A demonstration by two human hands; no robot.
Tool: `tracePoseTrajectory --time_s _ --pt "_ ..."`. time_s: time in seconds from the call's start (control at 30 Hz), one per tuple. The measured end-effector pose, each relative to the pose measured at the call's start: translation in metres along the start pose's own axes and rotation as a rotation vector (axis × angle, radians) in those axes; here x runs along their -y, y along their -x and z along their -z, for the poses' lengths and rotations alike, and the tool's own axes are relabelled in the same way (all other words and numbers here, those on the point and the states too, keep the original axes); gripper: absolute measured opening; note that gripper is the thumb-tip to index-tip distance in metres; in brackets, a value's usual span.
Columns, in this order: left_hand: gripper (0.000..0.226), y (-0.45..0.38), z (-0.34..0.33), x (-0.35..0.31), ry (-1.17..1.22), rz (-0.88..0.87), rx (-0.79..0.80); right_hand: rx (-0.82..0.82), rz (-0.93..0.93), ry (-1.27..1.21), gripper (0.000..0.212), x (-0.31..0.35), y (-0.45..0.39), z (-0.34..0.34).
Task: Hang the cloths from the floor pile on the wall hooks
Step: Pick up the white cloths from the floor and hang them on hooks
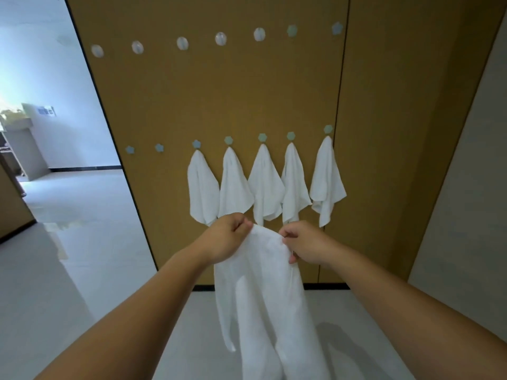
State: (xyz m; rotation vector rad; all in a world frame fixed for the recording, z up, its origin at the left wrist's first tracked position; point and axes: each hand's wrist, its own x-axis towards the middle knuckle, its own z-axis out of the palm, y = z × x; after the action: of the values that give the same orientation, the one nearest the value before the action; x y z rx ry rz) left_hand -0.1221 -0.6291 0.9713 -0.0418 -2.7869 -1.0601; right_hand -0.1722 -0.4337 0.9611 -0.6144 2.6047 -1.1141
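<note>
A white cloth (263,292) hangs down in front of me, held by its top edge. My left hand (227,237) pinches the top left of it, and my right hand (301,242) pinches the top right. Both hands are below the lower row of flower-shaped hooks on the tan wall (214,100). Several white cloths (264,182) hang from the right-hand hooks of that row. Two hooks at its left end, one (130,149) and another (159,147), are bare. The floor pile is not in view.
An upper row of round and flower-shaped hooks (220,38) is bare. A pale tiled floor (82,242) opens to the left into another room. A white wall (466,187) closes in on the right.
</note>
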Motion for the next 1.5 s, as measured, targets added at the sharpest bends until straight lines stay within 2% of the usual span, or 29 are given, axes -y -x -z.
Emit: tracePoseTrajectory --time_s 0.23,0.43,0.73,1.0,1.1,1.27,1.5 --pt "0.039 -0.026 0.06 0.081 -0.034 0.048 -0.034 0.027 0.036 0.076 0.026 0.058 -0.078 -0.044" --pt "0.031 -0.065 0.095 0.134 -0.039 0.112 -0.095 0.028 0.073 0.054 0.025 0.083 -0.161 -0.074" --pt "0.027 -0.164 0.144 0.219 -0.153 0.2 -0.225 0.14 0.259 0.023 0.02 0.112 -0.316 -0.103" --pt "0.029 -0.247 0.174 0.279 -0.124 0.286 -0.282 0.233 0.364 0.039 0.024 0.133 -0.444 -0.108" --pt "0.029 -0.272 0.182 0.303 -0.12 0.303 -0.276 0.254 0.388 0.068 0.03 0.139 -0.484 -0.116" --pt "0.025 -0.319 0.203 0.35 -0.098 0.273 -0.274 0.222 0.382 0.082 0.019 0.15 -0.549 -0.132" --pt "0.021 -0.395 0.248 0.442 -0.097 0.177 -0.171 0.206 0.325 0.131 0.019 0.171 -0.645 -0.176"
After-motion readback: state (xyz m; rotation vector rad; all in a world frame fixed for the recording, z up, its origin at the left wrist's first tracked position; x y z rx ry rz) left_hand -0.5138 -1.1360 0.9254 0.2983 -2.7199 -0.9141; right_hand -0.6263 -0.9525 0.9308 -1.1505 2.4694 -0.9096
